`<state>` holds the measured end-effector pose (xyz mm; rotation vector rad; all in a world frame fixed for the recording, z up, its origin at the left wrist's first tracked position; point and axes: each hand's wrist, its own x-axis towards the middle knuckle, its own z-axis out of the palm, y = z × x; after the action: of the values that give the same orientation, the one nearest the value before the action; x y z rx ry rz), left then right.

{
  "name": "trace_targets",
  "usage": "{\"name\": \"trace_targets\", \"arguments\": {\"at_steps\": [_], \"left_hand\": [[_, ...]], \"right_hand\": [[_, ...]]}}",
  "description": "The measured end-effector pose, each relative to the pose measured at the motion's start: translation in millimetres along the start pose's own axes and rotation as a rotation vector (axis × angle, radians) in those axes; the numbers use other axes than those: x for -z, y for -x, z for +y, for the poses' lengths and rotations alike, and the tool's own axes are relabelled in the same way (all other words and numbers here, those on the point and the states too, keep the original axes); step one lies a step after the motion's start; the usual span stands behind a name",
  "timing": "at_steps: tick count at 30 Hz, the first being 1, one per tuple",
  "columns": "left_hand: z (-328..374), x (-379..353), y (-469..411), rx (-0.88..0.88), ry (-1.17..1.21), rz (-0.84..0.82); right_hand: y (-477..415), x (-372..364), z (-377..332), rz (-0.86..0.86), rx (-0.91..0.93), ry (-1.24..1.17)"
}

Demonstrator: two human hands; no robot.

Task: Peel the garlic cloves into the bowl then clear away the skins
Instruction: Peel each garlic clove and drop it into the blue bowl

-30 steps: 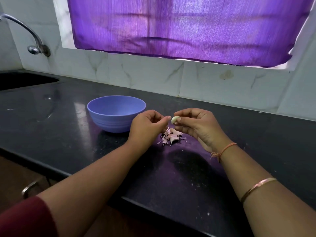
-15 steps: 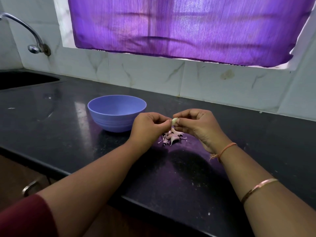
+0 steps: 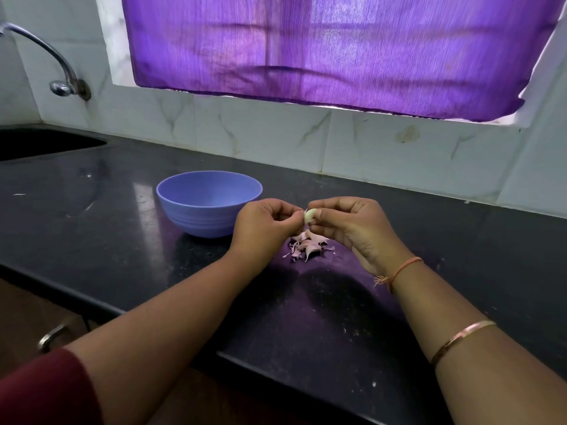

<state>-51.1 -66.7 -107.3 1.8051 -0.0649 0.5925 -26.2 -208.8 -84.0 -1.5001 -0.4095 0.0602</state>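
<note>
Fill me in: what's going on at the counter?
A person is peeling a clove with both hands above the dark counter. The right hand pinches the clove while the left hand picks at it with its fingertips. A small pile of skins lies on the counter just below. The bowl stands left of the hands; its bottom is hidden from this angle.
</note>
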Motion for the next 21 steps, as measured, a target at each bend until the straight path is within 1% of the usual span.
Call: {"name": "trace_targets", "arguments": {"at_steps": [3, 8, 14, 21], "left_hand": [[0.4, 0.3, 0.5, -0.036, -0.047, 0.014], [2.6, -0.5, 1.1, -0.043, -0.09, -0.022], [-1.5, 0.4, -1.5, 0.005, -0.014, 0.015], [-2.8, -0.8, -1.2, 0.031, 0.014, 0.053]], "right_hand": [[0.5, -2.7, 0.6, 0.011, 0.038, 0.019], [0.4, -5.0, 1.0, 0.018, 0.061, 0.057], [0.9, -5.6, -1.4, -0.016, 0.061, -0.033], [0.4, -0.9, -3.0, -0.025, 0.032, -0.121]]}}
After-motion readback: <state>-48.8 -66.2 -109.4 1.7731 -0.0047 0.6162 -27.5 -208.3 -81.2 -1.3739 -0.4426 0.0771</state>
